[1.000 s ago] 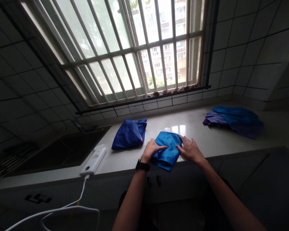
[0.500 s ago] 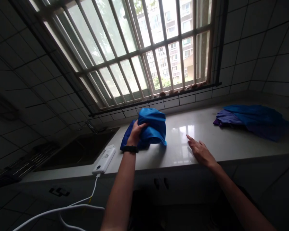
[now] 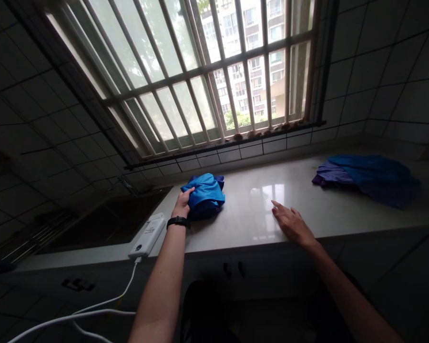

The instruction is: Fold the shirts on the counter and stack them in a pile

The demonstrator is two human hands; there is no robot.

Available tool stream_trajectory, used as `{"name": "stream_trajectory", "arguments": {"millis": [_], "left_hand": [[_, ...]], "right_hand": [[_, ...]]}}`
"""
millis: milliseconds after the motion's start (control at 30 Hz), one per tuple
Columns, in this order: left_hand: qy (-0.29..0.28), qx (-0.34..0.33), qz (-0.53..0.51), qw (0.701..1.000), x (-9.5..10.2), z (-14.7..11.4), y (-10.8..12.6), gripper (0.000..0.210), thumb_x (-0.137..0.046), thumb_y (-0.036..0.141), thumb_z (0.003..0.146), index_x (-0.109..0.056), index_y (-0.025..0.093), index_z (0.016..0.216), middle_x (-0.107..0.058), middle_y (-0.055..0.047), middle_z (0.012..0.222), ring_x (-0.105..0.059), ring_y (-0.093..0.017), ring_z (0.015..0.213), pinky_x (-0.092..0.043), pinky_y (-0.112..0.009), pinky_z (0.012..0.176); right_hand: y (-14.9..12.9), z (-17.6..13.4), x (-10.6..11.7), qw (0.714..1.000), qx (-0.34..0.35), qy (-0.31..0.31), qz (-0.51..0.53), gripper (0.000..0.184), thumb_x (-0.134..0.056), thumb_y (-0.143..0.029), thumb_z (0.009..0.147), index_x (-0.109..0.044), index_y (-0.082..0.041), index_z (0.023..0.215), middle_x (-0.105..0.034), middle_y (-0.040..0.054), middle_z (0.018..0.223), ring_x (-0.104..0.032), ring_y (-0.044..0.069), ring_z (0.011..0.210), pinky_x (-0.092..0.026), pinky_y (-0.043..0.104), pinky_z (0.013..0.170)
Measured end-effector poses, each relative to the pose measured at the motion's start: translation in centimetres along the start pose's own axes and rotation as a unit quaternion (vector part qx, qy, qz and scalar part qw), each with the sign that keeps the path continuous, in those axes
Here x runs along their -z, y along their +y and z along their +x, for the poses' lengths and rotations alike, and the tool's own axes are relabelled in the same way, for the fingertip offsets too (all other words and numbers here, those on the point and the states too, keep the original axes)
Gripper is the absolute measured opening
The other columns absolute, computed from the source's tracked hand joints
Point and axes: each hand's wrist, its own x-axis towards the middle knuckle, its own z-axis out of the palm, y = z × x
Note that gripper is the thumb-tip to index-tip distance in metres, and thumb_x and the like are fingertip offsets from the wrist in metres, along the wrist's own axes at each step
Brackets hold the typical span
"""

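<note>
My left hand (image 3: 182, 206), with a dark band on its wrist, grips the left edge of a bright blue folded cloth (image 3: 205, 188). Its thumb lies on top and the other fingers are mostly hidden. The blue cloth rests on a darker blue cloth (image 3: 203, 209) on the countertop; their exact kind I cannot make out. Over the counter to the right, my right hand (image 3: 291, 224) is open with fingers stretched out, holding nothing. Farther right lies a loose heap of blue and purple cloth (image 3: 372, 178), apart from both hands.
A pale glossy countertop (image 3: 250, 209) runs below a barred window (image 3: 207, 76). On the left are a dark sink (image 3: 107, 224) with a tap (image 3: 128, 185), and a white power bank (image 3: 148, 236) with a white cable (image 3: 127, 286) hanging over the front edge.
My left hand has brought the raised bright blue cloth down onto the darker cloth, at the left of the counter. My right hand stays open in nearly the same place.
</note>
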Motion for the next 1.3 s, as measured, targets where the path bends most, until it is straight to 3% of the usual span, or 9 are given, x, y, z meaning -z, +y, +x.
{"name": "stream_trajectory", "arguments": {"millis": [200,300,467,567,733,933,1133,1233,1300], "left_hand": [[-0.091,-0.062,-0.091,0.990,-3.5,-4.3,3.5,0.023,-0.075,0.017,0.086,-0.070,0.016,0.108,-0.077,-0.004,0.091,-0.075,-0.018,0.082,-0.063,-0.032,0.085],[-0.184,-0.094,-0.098,0.974,-4.4,-7.4,4.5,0.031,-0.080,0.026,0.085,-0.070,0.019,0.113,-0.077,-0.005,0.100,-0.076,-0.023,0.092,-0.065,-0.035,0.085],[-0.249,-0.092,-0.071,0.962,-4.4,-11.0,3.4,0.043,-0.080,0.028,0.085,-0.067,0.020,0.125,-0.077,-0.007,0.114,-0.074,-0.028,0.110,-0.064,-0.039,0.094],[-0.243,-0.068,-0.064,0.966,-4.1,-11.8,2.0,0.045,-0.081,0.025,0.083,-0.067,0.019,0.125,-0.077,-0.008,0.117,-0.073,-0.029,0.113,-0.063,-0.039,0.097],[-0.278,-0.011,-0.050,0.959,-3.5,-12.3,-0.6,0.045,-0.079,0.033,0.085,-0.066,0.016,0.125,-0.077,-0.012,0.120,-0.073,-0.031,0.116,-0.059,-0.047,0.106],[-0.343,0.050,0.030,0.937,-2.2,-12.3,-2.7,0.039,-0.076,0.036,0.089,-0.069,0.018,0.123,-0.078,-0.012,0.115,-0.072,-0.032,0.117,-0.057,-0.052,0.109],[-0.222,-0.093,-0.013,0.971,-0.3,-9.1,3.6,0.051,-0.092,0.029,0.069,-0.071,0.016,0.113,-0.079,-0.008,0.104,-0.074,-0.032,0.107,-0.062,-0.043,0.096],[-0.179,-0.176,0.019,0.968,-0.2,-5.8,7.5,0.045,-0.089,0.034,0.076,-0.071,0.017,0.113,-0.078,-0.009,0.112,-0.072,-0.032,0.113,-0.059,-0.046,0.101],[-0.066,-0.216,0.083,0.971,-0.2,-3.2,8.6,0.050,-0.091,0.030,0.074,-0.069,0.020,0.118,-0.076,-0.010,0.119,-0.067,-0.035,0.123,-0.055,-0.051,0.106]], "right_hand": [[-2.1,1.7,-0.3,0.979,-0.009,0.032,0.200,0.051,-0.044,-0.045,0.102,-0.058,-0.019,0.144,-0.062,0.0174,0.149,-0.056,0.030,0.141,-0.038,0.054,0.121],[-5.7,3.5,0.5,0.904,-0.024,0.000,0.426,0.056,-0.046,-0.053,0.102,-0.056,-0.020,0.145,-0.065,0.0169,0.145,-0.061,0.028,0.136,-0.048,0.047,0.114],[-10.9,5.2,3.2,0.725,-0.024,-0.201,0.658,0.080,-0.023,-0.079,0.100,-0.058,-0.021,0.143,-0.070,0.0151,0.135,-0.067,0.031,0.127,-0.057,0.052,0.103],[-12.2,5.1,4.0,0.684,-0.001,-0.238,0.689,0.075,-0.042,-0.079,0.097,-0.059,-0.020,0.140,-0.072,0.0145,0.130,-0.068,0.031,0.125,-0.057,0.051,0.104],[-12.9,4.4,3.2,0.679,-0.044,-0.223,0.698,0.044,-0.072,-0.047,0.091,-0.068,-0.019,0.126,-0.076,0.0104,0.122,-0.072,0.029,0.114,-0.058,0.049,0.106],[-14.0,5.1,0.6,0.667,-0.146,-0.192,0.705,0.016,-0.068,-0.024,0.087,-0.073,-0.018,0.100,-0.079,0.0068,0.096,-0.076,0.024,0.092,-0.062,0.042,0.097],[-18.7,11.2,0.1,0.649,-0.014,-0.174,0.740,0.021,-0.073,-0.017,0.078,-0.068,-0.019,0.098,-0.074,-0.0004,0.087,-0.070,0.018,0.080,-0.062,0.032,0.088],[-22.0,15.6,-0.2,0.695,0.017,-0.120,0.709,0.026,-0.069,-0.020,0.084,-0.064,-0.019,0.110,-0.074,0.0024,0.099,-0.071,0.021,0.093,-0.060,0.037,0.094],[-23.3,17.7,-1.3,0.782,-0.003,-0.029,0.622,0.042,-0.064,-0.018,0.088,-0.057,-0.018,0.130,-0.071,0.0076,0.118,-0.068,0.024,0.112,-0.056,0.043,0.104]]}}
